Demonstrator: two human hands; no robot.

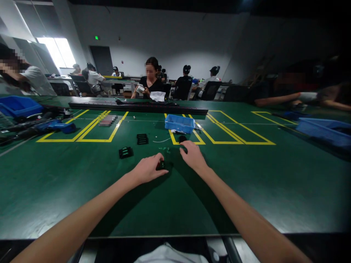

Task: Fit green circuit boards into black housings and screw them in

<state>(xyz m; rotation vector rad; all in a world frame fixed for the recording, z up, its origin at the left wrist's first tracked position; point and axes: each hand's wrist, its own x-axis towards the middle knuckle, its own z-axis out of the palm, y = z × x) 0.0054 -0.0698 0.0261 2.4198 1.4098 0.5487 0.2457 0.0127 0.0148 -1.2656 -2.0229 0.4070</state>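
My left hand (pixel 149 168) rests on the green table (pixel 82 190) with its fingers curled round a small black part (pixel 161 165). My right hand (pixel 193 155) lies a little to the right, fingers bent over another small black piece (pixel 183 149) at its fingertips. Just ahead sit a small round black part (pixel 182 138) and a few tiny green bits (pixel 163 148). Two black slotted holders (pixel 125 152) (pixel 142 138) lie to the left of my hands.
A blue bin (pixel 179 123) stands ahead on yellow floor-style markings. More blue bins sit at the far left (pixel 18 106) and right (pixel 323 129). A long black rail (pixel 137 107) crosses the table. Several people work at tables behind; a co-worker's arm (pixel 276 99) reaches in at right.
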